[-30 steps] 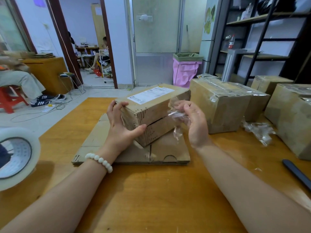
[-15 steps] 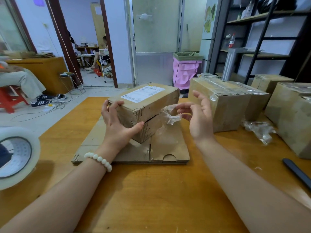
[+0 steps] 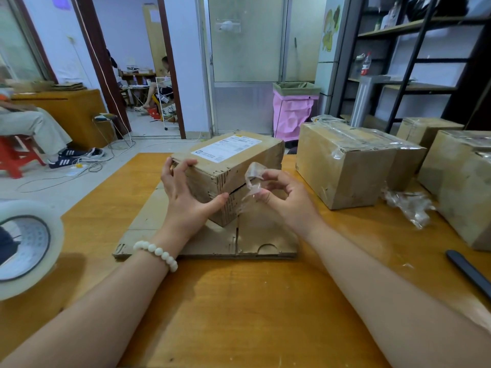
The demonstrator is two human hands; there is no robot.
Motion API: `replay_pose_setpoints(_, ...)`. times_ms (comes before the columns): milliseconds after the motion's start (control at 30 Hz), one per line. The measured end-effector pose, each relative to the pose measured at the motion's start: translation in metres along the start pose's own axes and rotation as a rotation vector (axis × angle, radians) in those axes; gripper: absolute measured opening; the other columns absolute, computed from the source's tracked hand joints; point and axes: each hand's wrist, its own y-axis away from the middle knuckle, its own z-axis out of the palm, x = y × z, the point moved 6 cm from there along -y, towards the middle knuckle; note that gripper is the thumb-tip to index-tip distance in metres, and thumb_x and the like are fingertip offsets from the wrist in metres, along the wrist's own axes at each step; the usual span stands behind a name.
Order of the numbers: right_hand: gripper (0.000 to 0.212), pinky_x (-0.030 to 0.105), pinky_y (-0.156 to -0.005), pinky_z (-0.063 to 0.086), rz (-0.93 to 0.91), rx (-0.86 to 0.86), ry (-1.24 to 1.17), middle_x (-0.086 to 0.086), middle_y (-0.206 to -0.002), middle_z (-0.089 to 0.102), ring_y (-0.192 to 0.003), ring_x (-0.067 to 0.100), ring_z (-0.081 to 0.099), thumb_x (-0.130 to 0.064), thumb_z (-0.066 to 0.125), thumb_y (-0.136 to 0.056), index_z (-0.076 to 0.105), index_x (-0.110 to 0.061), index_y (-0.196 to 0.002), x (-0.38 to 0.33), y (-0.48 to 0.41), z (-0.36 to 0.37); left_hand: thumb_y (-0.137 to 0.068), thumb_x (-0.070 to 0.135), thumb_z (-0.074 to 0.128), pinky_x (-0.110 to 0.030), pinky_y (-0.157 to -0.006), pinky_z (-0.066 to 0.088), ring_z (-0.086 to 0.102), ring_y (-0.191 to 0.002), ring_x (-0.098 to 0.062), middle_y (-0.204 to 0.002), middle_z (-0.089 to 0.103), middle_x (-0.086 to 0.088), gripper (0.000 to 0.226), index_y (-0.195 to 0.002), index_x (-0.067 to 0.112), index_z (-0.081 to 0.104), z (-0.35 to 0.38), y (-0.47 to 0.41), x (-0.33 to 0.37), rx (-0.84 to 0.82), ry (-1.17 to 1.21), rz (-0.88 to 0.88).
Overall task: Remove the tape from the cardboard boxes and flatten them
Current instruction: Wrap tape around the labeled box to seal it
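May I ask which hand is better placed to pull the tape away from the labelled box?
Probably the right hand: its fingers pinch the tape strip, while the left hand grips the labelled box, steadying it.

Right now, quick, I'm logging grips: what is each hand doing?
The left hand grips the labelled cardboard box.
The right hand pinches a strip of clear tape.
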Motion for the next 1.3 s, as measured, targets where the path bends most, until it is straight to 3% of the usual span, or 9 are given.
replay_pose_setpoints(133,0.028,0.013,-0.077,0.049,-0.052,0.003,0.034,-0.012,-0.106,0.051,-0.087,0.006,0.052,-0.029,0.069,-0.079,0.056,-0.043,-0.100,-0.006,0.002,0.004,-0.051,0.060,0.067,-0.035,-0.116,0.021,0.003,-0.140,-0.007,-0.154,0.004,-0.007,0.073,-0.114,0.045,0.034,0.001,0.001,0.000,0.008,-0.011,0.023)
replay_pose_setpoints(300,0.036,0.018,-0.078,0.050,-0.111,0.001,0.047,-0.012,-0.104,0.048,-0.082,0.002,0.047,-0.037,0.066,-0.074,0.065,-0.028,-0.109,-0.009,0.004,0.011,-0.052,0.061,0.067,-0.028,-0.113,0.018,0.003,-0.137,-0.002,-0.153,0.005,-0.010,0.073,-0.115,0.041,0.036,0.002,0.002,0.002,0.022,-0.020,0.035)
replay_pose_setpoints(500,0.002,0.026,-0.072,0.052,-0.213,0.008,0.119,-0.008,-0.099,0.057,-0.087,0.012,0.056,-0.021,0.066,-0.086,0.066,-0.019,-0.086,-0.010,0.003,0.014,-0.053,0.060,0.067,-0.033,-0.115,0.020,0.005,-0.145,-0.017,-0.153,0.004,-0.009,0.075,-0.117,0.038,0.036,0.004,0.003,0.002,0.015,-0.033,0.043)
replay_pose_setpoints(600,0.017,0.034,-0.068,0.052,-0.232,0.005,0.182,-0.005,-0.091,0.060,-0.078,0.015,0.056,-0.029,0.063,-0.087,0.063,-0.012,-0.085,-0.009,0.003,0.013,-0.052,0.061,0.067,-0.029,-0.113,0.019,0.004,-0.139,-0.005,-0.154,0.005,-0.009,0.072,-0.114,0.041,0.037,0.004,0.002,0.002,0.018,-0.035,0.048)
replay_pose_setpoints(733,0.015,0.025,-0.068,0.049,-0.232,-0.007,0.374,-0.011,-0.082,0.051,-0.075,0.010,0.053,-0.026,0.066,-0.085,0.054,-0.016,-0.085,-0.006,0.001,0.010,-0.051,0.061,0.067,-0.035,-0.116,0.021,0.004,-0.139,-0.006,-0.153,0.004,-0.008,0.072,-0.114,0.043,0.036,0.003,0.002,0.003,0.018,-0.033,0.043)
replay_pose_setpoints(867,0.024,0.016,-0.067,0.041,-0.114,0.102,0.423,-0.005,-0.086,0.046,-0.073,0.005,0.045,-0.013,0.070,-0.083,0.047,-0.015,-0.089,0.005,-0.001,0.002,-0.051,0.061,0.068,-0.032,-0.114,0.019,0.002,-0.137,-0.003,-0.153,0.003,-0.006,0.070,-0.111,0.047,0.035,0.004,0.003,0.002,0.004,-0.021,0.046)
replay_pose_setpoints(967,0.044,0.018,-0.071,0.043,-0.011,0.170,0.353,0.000,-0.093,0.047,-0.081,0.011,0.049,-0.027,0.076,-0.078,0.040,-0.016,-0.100,0.014,-0.001,-0.003,-0.052,0.060,0.069,-0.033,-0.114,0.020,0.004,-0.136,0.001,-0.153,0.004,-0.006,0.069,-0.111,0.051,0.033,0.005,0.003,0.004,-0.006,-0.012,0.062)
replay_pose_setpoints(1167,0.052,0.029,-0.077,0.050,0.146,0.107,0.317,-0.007,-0.093,0.052,-0.088,0.012,0.055,-0.039,0.074,-0.078,0.043,-0.018,-0.113,0.028,-0.002,0.006,-0.054,0.059,0.069,-0.011,-0.108,0.017,0.011,-0.135,-0.001,-0.153,0.006,-0.008,0.075,-0.119,0.042,0.035,0.011,0.003,0.004,-0.044,-0.010,0.084)
replay_pose_setpoints(1300,0.019,0.014,-0.063,0.045,0.113,0.167,0.239,-0.005,-0.081,0.057,-0.074,0.006,0.056,-0.025,0.066,-0.088,0.052,-0.017,-0.097,0.023,-0.006,-0.003,-0.052,0.059,0.069,0.000,-0.102,0.013,0.010,-0.136,0.001,-0.152,0.007,-0.008,0.073,-0.116,0.042,0.038,0.011,0.003,0.001,-0.063,0.010,0.068)
